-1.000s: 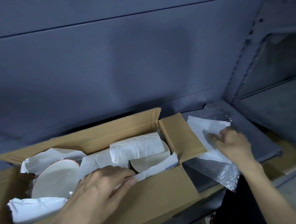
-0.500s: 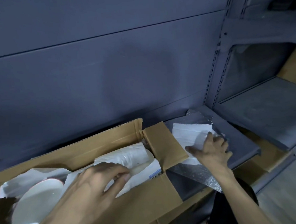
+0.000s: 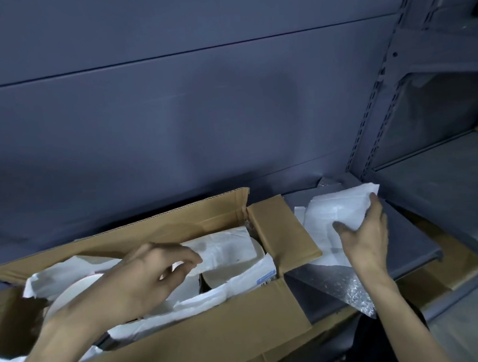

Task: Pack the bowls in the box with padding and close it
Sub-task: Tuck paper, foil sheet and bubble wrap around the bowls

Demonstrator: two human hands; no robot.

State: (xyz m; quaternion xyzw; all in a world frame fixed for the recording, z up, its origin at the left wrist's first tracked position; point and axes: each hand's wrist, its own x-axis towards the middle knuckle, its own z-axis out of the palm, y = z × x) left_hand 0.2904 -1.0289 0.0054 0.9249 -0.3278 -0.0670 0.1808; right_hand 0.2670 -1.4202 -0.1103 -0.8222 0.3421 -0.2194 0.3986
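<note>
Lifted: right hand (image 3: 363, 240) grips crinkled white paper (image 3: 338, 209).

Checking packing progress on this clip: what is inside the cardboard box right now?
Inside the cardboard box lie white bowls with white padding sheets between and over them. The left hand reaches in above them, covering part of the contents; the bowl count and the box bottom are hidden.

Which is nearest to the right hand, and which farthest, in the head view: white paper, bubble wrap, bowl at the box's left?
From the right hand:
1. White paper, held in its fingers on the shelf.
2. Bubble wrap, just below the hand, on the shelf edge.
3. Bowl, far left, inside the box.
</note>
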